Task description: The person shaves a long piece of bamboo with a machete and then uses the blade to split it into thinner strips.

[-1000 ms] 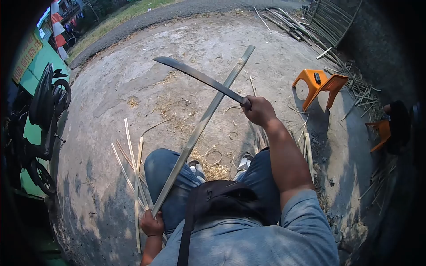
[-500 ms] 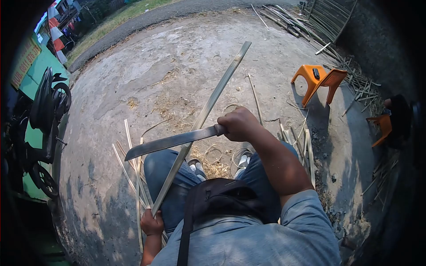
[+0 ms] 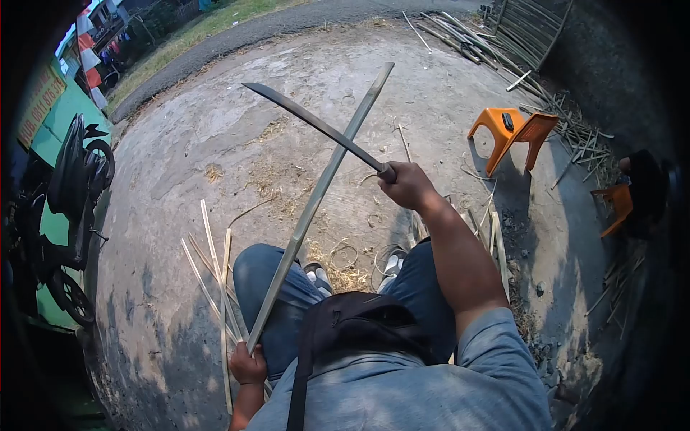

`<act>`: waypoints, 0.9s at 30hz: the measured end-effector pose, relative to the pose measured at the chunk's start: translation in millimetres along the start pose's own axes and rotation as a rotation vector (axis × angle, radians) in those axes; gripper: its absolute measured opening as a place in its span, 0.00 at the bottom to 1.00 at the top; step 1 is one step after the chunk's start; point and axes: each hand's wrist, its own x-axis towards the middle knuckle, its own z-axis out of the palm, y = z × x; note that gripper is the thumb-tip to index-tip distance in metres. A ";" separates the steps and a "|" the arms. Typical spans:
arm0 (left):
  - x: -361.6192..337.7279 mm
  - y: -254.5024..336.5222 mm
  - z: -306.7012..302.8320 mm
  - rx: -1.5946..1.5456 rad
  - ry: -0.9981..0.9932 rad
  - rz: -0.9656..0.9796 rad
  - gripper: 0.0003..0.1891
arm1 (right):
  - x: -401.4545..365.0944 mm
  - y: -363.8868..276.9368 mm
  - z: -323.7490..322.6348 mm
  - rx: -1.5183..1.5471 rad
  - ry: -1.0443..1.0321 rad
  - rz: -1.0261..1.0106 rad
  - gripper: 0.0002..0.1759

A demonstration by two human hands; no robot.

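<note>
My right hand grips the handle of a long machete, its blade angled up and to the left. The blade crosses a long pale bamboo strip at the strip's upper half. Low on the left, my left hand is closed round the strip's bottom end, beside my left knee. The strip slants up and to the right, away from me. A node shows partway along it.
Thin bamboo strips lie left of my leg, others to the right. An orange chair with a dark object on it stands ahead right. A motorbike is at the left. Cut bamboo lies at the back right.
The machete has moved up along the strip, its tip swinging from lower left to upper left. My right hand has shifted slightly right. My left hand still holds the strip's bottom end.
</note>
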 end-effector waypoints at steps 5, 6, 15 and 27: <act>-1.4 0.9 -1.2 -0.012 0.009 0.000 0.29 | -16.2 -41.0 28.8 -0.329 -0.223 -0.368 0.05; -0.9 1.0 -2.4 0.002 -0.001 0.000 0.29 | -17.0 -46.3 30.5 -0.400 -0.251 -0.418 0.06; -2.0 -5.1 5.2 -0.036 0.018 0.000 0.29 | 4.6 -6.0 -4.9 -0.098 -0.032 0.047 0.10; -3.4 0.6 -0.1 0.019 0.013 -0.015 0.27 | -15.8 -40.7 25.1 -0.326 -0.240 -0.292 0.08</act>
